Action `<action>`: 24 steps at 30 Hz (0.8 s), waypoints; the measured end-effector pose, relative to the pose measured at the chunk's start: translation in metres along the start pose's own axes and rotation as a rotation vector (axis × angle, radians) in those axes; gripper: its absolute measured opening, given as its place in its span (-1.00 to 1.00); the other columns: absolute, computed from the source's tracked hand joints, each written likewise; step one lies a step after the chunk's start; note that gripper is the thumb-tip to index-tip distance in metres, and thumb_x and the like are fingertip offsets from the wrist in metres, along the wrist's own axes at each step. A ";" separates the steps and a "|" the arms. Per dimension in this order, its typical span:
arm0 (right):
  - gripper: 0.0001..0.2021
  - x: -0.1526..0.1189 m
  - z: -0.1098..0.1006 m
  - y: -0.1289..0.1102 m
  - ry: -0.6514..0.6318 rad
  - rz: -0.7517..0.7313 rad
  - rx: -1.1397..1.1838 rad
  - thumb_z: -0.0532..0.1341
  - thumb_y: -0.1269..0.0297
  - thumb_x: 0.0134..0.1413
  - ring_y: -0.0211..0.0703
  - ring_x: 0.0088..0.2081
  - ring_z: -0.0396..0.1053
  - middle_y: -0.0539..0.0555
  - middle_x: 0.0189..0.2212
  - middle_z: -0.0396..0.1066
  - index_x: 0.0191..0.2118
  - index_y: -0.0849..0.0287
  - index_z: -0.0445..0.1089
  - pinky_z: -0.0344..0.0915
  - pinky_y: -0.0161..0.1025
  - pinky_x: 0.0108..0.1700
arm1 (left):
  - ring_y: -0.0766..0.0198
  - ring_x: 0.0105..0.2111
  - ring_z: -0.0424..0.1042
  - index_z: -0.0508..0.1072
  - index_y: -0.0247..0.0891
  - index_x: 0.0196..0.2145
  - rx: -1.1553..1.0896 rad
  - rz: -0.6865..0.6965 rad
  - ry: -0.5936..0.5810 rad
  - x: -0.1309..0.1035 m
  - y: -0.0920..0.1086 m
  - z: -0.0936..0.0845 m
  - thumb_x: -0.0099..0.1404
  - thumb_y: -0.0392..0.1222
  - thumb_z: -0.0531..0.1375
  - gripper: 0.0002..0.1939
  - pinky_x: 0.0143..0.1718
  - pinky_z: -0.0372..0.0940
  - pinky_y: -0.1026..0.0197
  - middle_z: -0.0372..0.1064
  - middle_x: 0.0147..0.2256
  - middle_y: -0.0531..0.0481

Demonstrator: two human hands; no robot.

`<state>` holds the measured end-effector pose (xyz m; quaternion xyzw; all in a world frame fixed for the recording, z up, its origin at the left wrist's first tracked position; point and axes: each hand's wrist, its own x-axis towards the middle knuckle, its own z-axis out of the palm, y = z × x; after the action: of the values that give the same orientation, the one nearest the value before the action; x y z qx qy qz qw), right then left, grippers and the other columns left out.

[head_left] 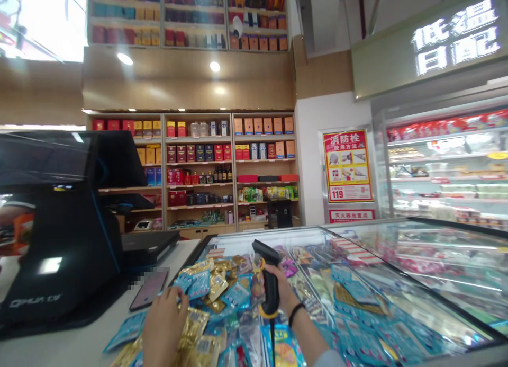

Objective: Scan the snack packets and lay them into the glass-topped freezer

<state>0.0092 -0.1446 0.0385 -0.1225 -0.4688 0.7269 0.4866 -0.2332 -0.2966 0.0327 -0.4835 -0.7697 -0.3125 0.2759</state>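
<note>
My right hand grips a black and yellow barcode scanner upright above the freezer glass, its head at the top and its cable hanging down. My left hand is closed, its fingers curled at the edge of a blue snack packet on a loose pile; the fingertips are partly hidden. Gold packets lie in the pile beside that hand. Below the scanner is a blue and yellow packet. More blue packets are heaped to the right of my right wrist.
A black checkout terminal stands on the counter at left, with a phone near my left hand. The glass-topped freezer stretches right. Behind stand shelves of boxed goods and a lit chiller.
</note>
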 end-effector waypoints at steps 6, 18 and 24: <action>-0.71 -0.028 -0.056 -0.074 0.126 -0.172 -0.094 0.33 0.09 -0.21 -0.29 -0.72 0.22 -0.06 -0.69 0.33 -0.42 0.16 0.31 0.11 -0.35 -0.69 | 0.07 -0.22 0.37 0.38 -0.19 -0.37 -0.353 0.131 0.059 0.023 0.130 -0.020 0.26 -0.11 -0.04 -0.77 -0.11 0.24 0.08 0.42 -0.28 -0.10; -0.72 -0.086 -0.187 -0.181 0.307 -0.251 -0.285 0.31 0.10 -0.22 -0.30 -0.71 0.24 -0.06 -0.69 0.32 -0.40 0.19 0.37 0.13 -0.36 -0.64 | 0.18 -0.25 0.38 0.39 -0.23 -0.38 -0.720 0.256 -0.183 0.014 0.310 0.036 0.26 -0.23 0.03 -0.85 -0.16 0.24 0.17 0.40 -0.32 -0.06; -0.75 -0.114 -0.251 -0.190 0.427 -0.188 -0.253 0.29 0.11 -0.16 -0.30 -0.68 0.25 -0.05 -0.67 0.32 -0.42 0.18 0.35 0.10 -0.37 -0.64 | 0.24 -0.29 0.39 0.38 -0.25 -0.41 -0.850 0.339 -0.396 -0.009 0.346 0.088 0.26 -0.27 0.04 -0.85 -0.21 0.24 0.21 0.40 -0.35 -0.04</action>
<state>0.3374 -0.0803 0.0253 -0.2887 -0.4521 0.5717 0.6208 0.0761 -0.1196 0.0434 -0.7216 -0.5224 -0.4515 -0.0502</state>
